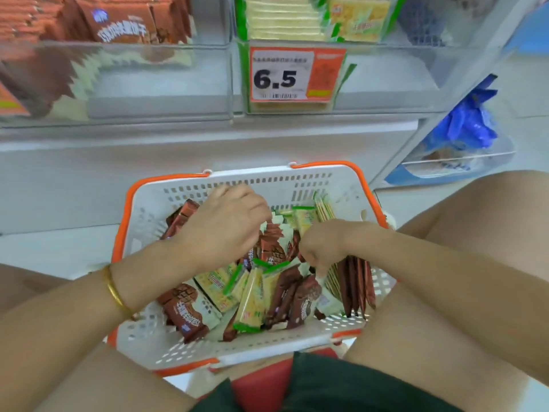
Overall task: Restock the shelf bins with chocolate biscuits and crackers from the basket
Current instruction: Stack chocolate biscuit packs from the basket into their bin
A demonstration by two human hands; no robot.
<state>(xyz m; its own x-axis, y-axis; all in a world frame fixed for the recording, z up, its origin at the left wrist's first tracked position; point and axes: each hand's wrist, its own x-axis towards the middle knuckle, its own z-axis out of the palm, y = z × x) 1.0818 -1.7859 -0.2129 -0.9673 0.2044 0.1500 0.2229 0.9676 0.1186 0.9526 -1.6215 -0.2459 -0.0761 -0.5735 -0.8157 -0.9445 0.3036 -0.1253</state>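
Observation:
A white basket with orange rim (297, 176) sits between my knees, filled with brown chocolate biscuit packs (185, 310) and green-edged cracker packs (252, 301). My left hand (225, 224) reaches into the basket's far left part, fingers curled down onto brown packs; what it grips is hidden. My right hand (322, 248) is curled at the basket's middle right, pinching among packs next to a row of upright brown packs (356, 283). Above, a clear bin of chocolate biscuits (118, 22) stands left and a clear bin of crackers (297, 19) stands in the middle.
An orange price tag reading 6.5 (294, 74) hangs on the cracker bin's front. A bin with blue packs (466, 129) is on the right. The grey shelf edge (208, 135) runs just behind the basket. My bare knees flank the basket.

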